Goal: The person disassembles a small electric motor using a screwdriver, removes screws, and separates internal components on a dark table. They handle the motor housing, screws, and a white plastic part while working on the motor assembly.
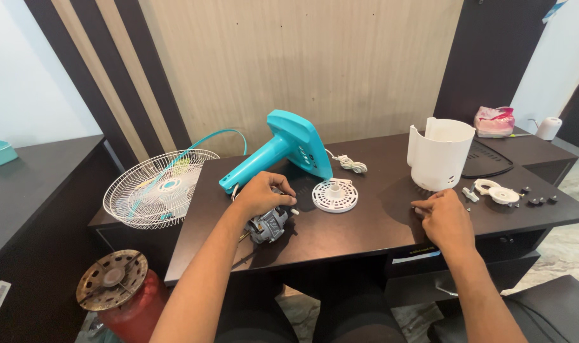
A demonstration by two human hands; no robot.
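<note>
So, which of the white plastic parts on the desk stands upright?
The tall white housing, standing behind the right hand; the round vented disc lies flat.

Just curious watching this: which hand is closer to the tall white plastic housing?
Right. The right hand rests on the desk just in front of the white housing; the left hand is far across, on the grey motor.

The single head-worn camera looks down and forward from close above the dark desk (366, 235), facing the wood-panelled wall (302, 63), with both forearms reaching in from the bottom edge.
</note>
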